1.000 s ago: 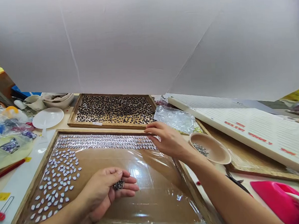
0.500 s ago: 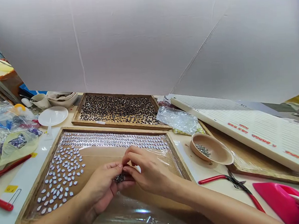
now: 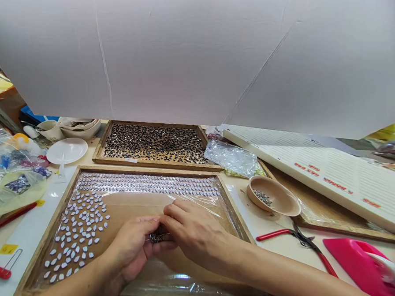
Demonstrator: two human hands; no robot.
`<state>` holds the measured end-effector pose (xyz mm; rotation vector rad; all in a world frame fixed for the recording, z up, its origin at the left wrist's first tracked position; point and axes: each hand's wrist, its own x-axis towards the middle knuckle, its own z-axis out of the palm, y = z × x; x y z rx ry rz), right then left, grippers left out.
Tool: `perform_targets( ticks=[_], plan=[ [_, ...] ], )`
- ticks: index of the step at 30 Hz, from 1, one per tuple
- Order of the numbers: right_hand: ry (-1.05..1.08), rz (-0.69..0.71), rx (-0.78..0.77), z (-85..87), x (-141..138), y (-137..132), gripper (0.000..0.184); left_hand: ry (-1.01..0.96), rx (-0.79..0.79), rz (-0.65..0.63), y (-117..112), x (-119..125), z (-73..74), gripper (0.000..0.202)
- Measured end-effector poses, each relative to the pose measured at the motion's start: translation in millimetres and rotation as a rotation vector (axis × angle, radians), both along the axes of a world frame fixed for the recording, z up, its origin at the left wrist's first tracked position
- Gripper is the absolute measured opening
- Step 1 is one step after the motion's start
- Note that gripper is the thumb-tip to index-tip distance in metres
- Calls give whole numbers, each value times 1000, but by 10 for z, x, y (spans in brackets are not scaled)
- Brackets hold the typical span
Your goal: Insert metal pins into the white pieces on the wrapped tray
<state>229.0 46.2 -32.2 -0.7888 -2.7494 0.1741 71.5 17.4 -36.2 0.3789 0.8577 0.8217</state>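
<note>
My left hand (image 3: 131, 246) is cupped, palm up, around a small heap of dark metal pieces (image 3: 156, 236), too small to name exactly. Thumb and fingertips of my right hand (image 3: 197, 232) are pinched together against the left thumb tip; what they grip is hidden. Both hands are above a wooden-framed tray (image 3: 46, 235) covered in clear film. White drop-shaped pieces (image 3: 78, 216) lie loose on its left side. Along its far edge, similar small pieces (image 3: 149, 183) form neat rows.
Behind stands another framed tray (image 3: 98, 154) full of dark bits. To the right are a tan bowl (image 3: 288, 200) with metal bits, red-handled pliers (image 3: 301, 239), a pink object (image 3: 356, 263) and a long white foam slab (image 3: 300, 160). At left sits a white plate (image 3: 67, 150).
My right hand has turned inward, its fingers closing over the left fingertips. The dark metal pieces stay in my left palm. The whole view has shifted slightly.
</note>
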Motion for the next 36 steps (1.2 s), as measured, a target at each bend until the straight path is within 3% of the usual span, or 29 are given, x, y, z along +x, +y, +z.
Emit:
perform_targets(
  ticks=[6, 13, 18, 21, 24, 27, 30, 36],
  plan=[
    [-110, -86, -27, 35, 3, -44, 5, 31, -11, -87, 9, -22, 0, 16],
    [98, -182, -347, 115, 26, -34, 8, 60, -11, -182, 11, -9, 39, 21],
    [377, -343, -491, 79, 302, 304, 9, 110, -50, -144, 17, -5, -2, 17],
    [445, -519, -571, 11, 562, 559, 6, 117, -48, -154, 10, -16, -30, 20],
    [471, -609, -625, -94, 765, 737, 4, 103, -51, -162, 7, -25, -34, 23],
    [468, -632, -590, -216, 866, 835, 4, 93, -48, -163, 13, -21, -24, 27],
    [404, -632, -420, -313, 894, 895, 6, 107, -60, -161, 16, -11, -15, 28],
    [350, -608, -223, -374, 872, 965, 9, 122, -65, -156, 14, -7, -19, 27]
  ],
)
